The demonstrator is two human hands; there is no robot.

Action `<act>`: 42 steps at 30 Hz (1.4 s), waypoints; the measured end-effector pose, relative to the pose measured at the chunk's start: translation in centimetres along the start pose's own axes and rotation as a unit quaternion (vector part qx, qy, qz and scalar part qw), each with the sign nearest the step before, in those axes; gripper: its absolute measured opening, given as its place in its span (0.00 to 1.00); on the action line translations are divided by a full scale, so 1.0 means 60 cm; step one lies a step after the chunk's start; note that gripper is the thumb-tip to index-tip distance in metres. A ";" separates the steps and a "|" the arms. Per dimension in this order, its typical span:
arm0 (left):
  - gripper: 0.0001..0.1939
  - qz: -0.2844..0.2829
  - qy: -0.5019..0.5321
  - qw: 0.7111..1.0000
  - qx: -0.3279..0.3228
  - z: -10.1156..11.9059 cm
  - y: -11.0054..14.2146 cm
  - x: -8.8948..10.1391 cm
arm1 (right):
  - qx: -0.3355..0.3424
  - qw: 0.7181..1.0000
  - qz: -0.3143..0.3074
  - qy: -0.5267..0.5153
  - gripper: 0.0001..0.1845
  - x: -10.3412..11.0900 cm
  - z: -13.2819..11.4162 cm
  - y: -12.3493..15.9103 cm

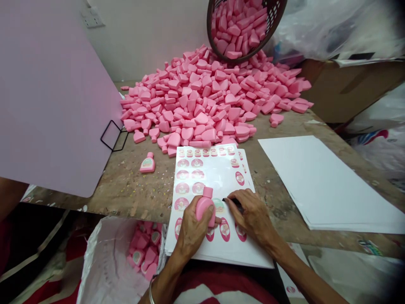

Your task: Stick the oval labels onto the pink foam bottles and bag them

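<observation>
My left hand (193, 226) is closed around a small pink bottle (205, 207), cap upward, with no label on the side I see. It rests over a sheet of stickers (218, 169) on top of a stack. My right hand (249, 213) is closed on a slim dark tool (224, 199), mostly hidden by the fingers. The tool's tip is at the edge of a pale green sticker (218, 205) just right of the bottle. Pink and white stickers remain on the sheet around bare patches.
A large heap of pink bottles (202, 97) covers the back, below a tilted brown basket (209, 29). One labelled bottle (147, 163) stands left. White sheets (329, 185) lie right. A white sack (104, 261) below holds labelled bottles. A big panel (53, 97) blocks the left side.
</observation>
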State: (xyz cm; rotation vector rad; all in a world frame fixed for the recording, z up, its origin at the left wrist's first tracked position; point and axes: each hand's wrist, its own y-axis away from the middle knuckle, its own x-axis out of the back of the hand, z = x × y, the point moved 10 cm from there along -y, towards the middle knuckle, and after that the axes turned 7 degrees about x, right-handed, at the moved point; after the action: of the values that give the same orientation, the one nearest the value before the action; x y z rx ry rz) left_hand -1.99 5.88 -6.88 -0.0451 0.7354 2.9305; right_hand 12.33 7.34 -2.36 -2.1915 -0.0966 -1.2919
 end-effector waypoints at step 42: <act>0.31 -0.009 0.252 0.967 0.048 -0.003 0.005 0.008 | -0.214 0.937 0.045 -0.273 0.14 0.041 0.047 -0.006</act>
State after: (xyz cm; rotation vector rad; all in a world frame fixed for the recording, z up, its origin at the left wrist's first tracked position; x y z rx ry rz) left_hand -2.49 5.60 -6.92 -0.8064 0.9256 2.8785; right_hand 15.69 8.56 -1.18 -2.8428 0.0779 -0.6590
